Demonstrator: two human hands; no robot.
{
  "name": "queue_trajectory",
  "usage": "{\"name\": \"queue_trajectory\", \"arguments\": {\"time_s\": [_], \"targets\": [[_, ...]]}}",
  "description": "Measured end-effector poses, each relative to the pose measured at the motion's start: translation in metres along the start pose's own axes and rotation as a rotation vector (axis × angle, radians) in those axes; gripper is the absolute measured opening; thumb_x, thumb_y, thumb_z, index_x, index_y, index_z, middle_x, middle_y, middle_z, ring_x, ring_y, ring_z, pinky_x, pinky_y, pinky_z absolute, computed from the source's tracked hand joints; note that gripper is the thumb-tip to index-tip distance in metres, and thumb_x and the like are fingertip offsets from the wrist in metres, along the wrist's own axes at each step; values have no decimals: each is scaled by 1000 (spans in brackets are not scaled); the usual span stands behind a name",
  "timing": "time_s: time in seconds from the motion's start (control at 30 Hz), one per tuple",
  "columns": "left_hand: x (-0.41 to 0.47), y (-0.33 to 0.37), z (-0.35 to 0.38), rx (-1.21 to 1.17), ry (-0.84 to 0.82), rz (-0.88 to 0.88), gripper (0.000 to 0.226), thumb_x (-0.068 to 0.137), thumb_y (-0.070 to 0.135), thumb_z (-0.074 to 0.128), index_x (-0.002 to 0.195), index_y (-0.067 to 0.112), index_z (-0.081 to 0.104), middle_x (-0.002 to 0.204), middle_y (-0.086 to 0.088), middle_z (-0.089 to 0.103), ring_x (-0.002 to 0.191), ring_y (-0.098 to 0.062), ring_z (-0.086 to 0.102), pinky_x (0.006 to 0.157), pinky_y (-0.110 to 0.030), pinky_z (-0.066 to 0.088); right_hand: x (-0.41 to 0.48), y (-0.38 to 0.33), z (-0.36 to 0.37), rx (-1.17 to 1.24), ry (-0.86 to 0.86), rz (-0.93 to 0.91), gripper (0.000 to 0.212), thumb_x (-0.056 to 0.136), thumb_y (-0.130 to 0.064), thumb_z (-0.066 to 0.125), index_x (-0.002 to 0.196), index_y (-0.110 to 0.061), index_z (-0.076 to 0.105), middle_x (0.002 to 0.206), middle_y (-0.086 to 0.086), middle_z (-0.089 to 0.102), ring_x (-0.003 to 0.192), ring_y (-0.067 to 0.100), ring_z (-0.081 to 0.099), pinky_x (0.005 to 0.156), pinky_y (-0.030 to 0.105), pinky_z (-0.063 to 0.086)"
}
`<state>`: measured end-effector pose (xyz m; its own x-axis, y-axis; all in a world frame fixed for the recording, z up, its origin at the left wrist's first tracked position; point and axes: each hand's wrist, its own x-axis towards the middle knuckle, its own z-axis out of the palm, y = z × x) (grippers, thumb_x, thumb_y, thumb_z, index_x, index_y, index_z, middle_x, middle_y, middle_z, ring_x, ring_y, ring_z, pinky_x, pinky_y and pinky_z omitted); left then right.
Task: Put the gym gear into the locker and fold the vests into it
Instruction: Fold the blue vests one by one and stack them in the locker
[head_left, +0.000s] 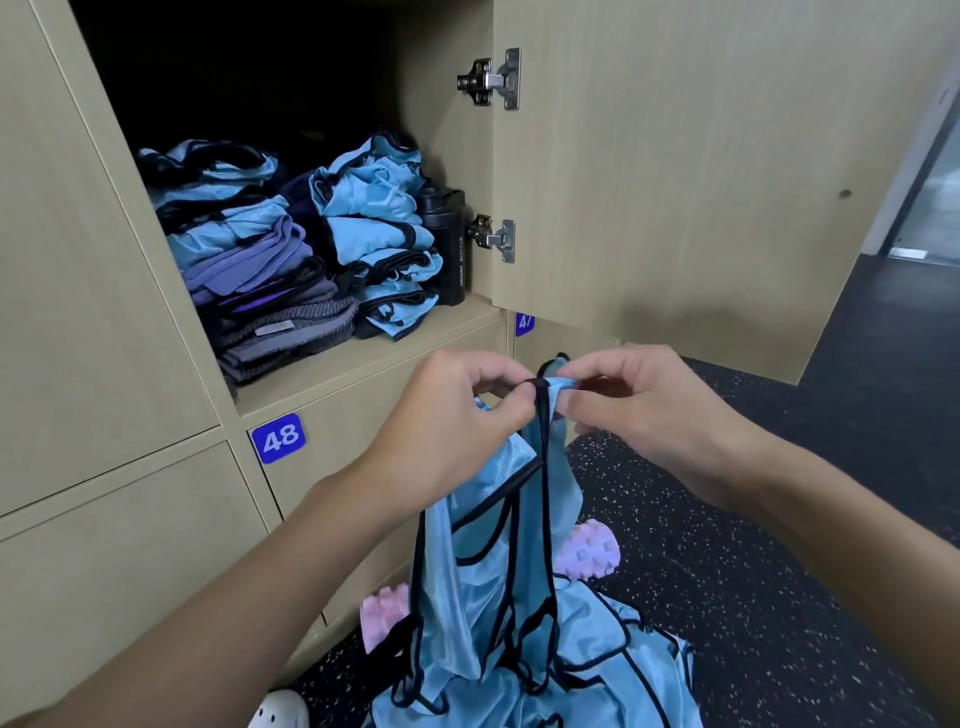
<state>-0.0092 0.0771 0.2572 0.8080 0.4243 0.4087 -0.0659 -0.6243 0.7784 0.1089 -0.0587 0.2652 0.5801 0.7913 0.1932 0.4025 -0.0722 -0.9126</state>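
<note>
With the left hand (457, 421) and right hand (644, 410) both pinching the shoulder strap of the blue vest (483, 597) hanging below them, align the straps evenly before folding toward the open locker (374, 358) above-left.

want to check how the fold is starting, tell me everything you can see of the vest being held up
The held vest is light blue, shiny, mesh-like fabric with black trim along its straps and openings. It hangs unfolded in front of and below the open locker, with its straps bunched together at the top. The left hand and right hand both pinch that top. Its lower part drapes onto more blue vests heaped on the floor.
</note>
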Motion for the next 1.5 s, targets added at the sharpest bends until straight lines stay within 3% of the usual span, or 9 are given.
{"name": "queue_trajectory", "arguments": {"time_s": [0.13,0.27,0.4,0.67,0.87,1.07,1.17,1.33,1.5], "targets": [[0,4,2,-73,-75,-47,5,86,25,74,83,23,78,75,10,74,66,6,61,63,-8,41,2,2,1,-113,115,-49,14,88,-22,72,76,-14,71,81,-6,60,53,-2,42,57,11,33],[1,1,3,-71,-44,-12,4,86,22,76,86,19,77,80,5,75,69,2,63,65,-12,44,5,4,-3,-211,106,-94,19,84,-24,75,74,-10,67,107,-10,60,77,-10,55,78,21,40],[6,1,-3,-97,1,10,8,90,13,71,84,12,76,84,-6,75,72,-12,61,66,-35,48,4,6,-13,-165,4,-70,7,89,-18,71,86,-11,70,86,4,73,74,8,62,75,29,50],[23,1,-19,-92,265,-102,26,95,6,55,78,17,72,73,9,63,56,2,47,52,-9,35,2,-3,-22,-97,152,-158,15,93,-15,64,80,-14,71,73,3,70,61,4,57,59,19,50],[38,0,-22,-150,470,-159,29,100,5,44,81,18,63,74,5,56,54,9,50,51,-7,35,-24,-41,-10,-42,-138,-216,20,76,-35,67,78,-17,75,76,4,73,66,4,60,62,23,51],[36,27,-13,-228,495,-48,22,100,9,48,85,14,64,67,4,58,50,3,49,52,-14,39,-14,-38,14,-57,20,-288,5,83,-29,71,79,-29,74,110,-16,59,104,-10,55,91,12,39],[32,39,-13,-325,457,-28,18,101,6,48,91,5,63,61,-3,56,44,-4,56,46,-17,40,-11,-36,17,-40,-21,-288,11,89,-15,70,83,-21,76,118,-13,67,128,-9,47,111,22,36],[25,41,-15,-411,413,20,18,102,3,44,91,3,57,51,1,49,46,-14,62,49,-18,44,-8,-33,19,-19,73,-252,12,92,-15,67,85,-10,75,93,7,74,97,13,69,89,37,52],[24,30,-22,-318,371,38,15,103,9,47,92,8,57,61,0,57,51,-4,53,53,-14,40,-5,-34,19,-54,233,-208,19,92,-20,68,76,-13,73,63,4,60,61,5,45,60,25,40]]}}
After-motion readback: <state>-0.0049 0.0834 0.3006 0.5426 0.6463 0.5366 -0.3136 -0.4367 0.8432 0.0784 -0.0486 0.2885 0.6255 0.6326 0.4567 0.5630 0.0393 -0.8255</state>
